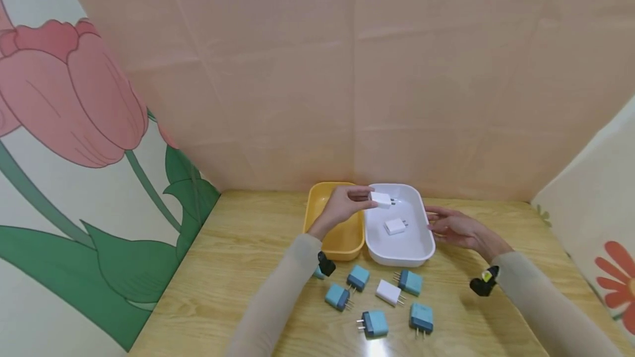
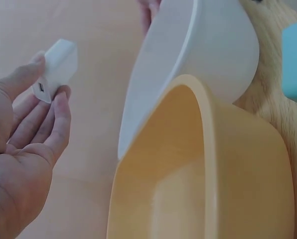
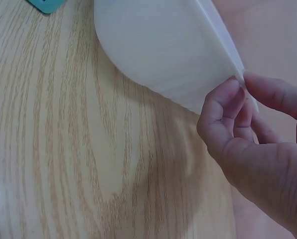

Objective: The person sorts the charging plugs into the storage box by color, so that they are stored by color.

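Observation:
My left hand (image 1: 341, 206) pinches a white plug-in charger (image 1: 381, 199) between thumb and fingers, above the white tray (image 1: 399, 259). In the left wrist view, the port end of this charger (image 2: 57, 69) faces the palm. Another white charger (image 1: 395, 226) lies inside the white tray. At the tray's right side, my right hand (image 1: 458, 229) pinches the rim with thumb and curled fingers; the right wrist view shows this hand (image 3: 258, 124) close up against the tray wall (image 3: 158, 45).
A yellow tray (image 1: 359, 252) stands directly left of the white one. In front lie several blue chargers (image 1: 375, 324) and one white charger (image 1: 388, 292), prongs pointing different ways. One blue charger (image 1: 319, 273) is partly hidden by the left wrist. A cloth-like wall (image 1: 347, 70) rises behind.

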The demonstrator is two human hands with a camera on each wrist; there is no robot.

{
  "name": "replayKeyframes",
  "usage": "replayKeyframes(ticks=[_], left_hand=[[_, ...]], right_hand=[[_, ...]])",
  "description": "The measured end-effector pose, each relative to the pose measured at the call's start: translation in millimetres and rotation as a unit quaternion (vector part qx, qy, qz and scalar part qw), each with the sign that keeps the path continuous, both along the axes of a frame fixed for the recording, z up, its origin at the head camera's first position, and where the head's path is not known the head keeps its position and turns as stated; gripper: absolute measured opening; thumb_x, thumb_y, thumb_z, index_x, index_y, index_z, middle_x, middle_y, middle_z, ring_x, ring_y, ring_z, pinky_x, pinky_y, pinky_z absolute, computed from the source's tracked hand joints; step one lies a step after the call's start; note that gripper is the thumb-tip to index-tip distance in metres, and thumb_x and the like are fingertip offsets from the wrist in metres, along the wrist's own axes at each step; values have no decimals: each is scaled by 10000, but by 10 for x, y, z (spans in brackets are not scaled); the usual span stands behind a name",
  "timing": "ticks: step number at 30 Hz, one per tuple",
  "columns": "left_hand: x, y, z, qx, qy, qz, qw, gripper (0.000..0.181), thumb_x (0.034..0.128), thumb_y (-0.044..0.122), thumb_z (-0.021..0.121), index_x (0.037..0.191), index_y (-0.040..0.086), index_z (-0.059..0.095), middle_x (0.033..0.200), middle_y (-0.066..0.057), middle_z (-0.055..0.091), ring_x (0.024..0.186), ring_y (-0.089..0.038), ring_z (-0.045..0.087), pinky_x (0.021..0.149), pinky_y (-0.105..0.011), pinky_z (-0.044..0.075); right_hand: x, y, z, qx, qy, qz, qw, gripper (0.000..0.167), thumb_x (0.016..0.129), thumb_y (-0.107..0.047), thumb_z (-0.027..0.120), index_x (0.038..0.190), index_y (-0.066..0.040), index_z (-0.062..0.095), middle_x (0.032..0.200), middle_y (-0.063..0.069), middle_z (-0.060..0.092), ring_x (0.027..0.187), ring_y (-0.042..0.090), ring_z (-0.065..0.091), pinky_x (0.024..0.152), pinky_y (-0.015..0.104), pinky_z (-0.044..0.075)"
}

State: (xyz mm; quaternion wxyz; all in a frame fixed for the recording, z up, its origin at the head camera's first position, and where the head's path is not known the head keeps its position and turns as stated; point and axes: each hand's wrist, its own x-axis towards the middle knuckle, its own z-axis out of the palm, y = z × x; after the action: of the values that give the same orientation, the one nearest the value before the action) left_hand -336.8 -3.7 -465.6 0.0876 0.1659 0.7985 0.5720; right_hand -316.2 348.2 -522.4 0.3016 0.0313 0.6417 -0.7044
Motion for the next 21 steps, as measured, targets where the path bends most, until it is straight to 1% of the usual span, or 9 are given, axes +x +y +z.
replayKeyframes(ticks=[4,6,13,18,21], left_hand=[[-19,37,0,-20,-57,30,10000,464,846,405,879,1265,237,773,1203,72,793,1089,-80,730,989,-312,601],[-33,60,-10,-28,-75,48,10000,447,842,402,882,1250,252,777,1203,72,793,1088,-81,730,984,-309,603],[-100,137,-54,-49,-121,61,9999,451,851,359,883,1265,219,772,1179,61,800,1076,-77,735,985,-302,601],[-152,153,-47,-129,-123,82,9998,429,857,328,882,1257,213,775,1139,60,805,1086,-96,730,1005,-328,596],[-185,154,-40,-126,-102,99,9998,402,857,315,884,1235,220,784,1127,54,806,1086,-111,729,1005,-341,597]], right_hand=[[5,-3,7,-69,3,-2,10000,808,1047,8,550,1694,-98,79,1285,-53,648,1069,139,627,913,311,568],[10,-5,12,-76,9,-3,10000,808,1047,7,550,1694,-99,79,1278,-59,651,1066,138,627,911,310,569],[28,-3,18,-113,51,18,9999,798,1051,-5,557,1693,-102,93,1287,-45,627,1078,133,631,921,313,571],[33,-29,15,-63,48,-4,10000,796,1047,-11,573,1693,-109,119,1284,-49,646,1071,126,650,928,318,580],[33,-42,13,-54,139,97,9998,786,1055,-22,564,1692,-100,111,1288,-60,656,1083,119,653,937,318,583]])
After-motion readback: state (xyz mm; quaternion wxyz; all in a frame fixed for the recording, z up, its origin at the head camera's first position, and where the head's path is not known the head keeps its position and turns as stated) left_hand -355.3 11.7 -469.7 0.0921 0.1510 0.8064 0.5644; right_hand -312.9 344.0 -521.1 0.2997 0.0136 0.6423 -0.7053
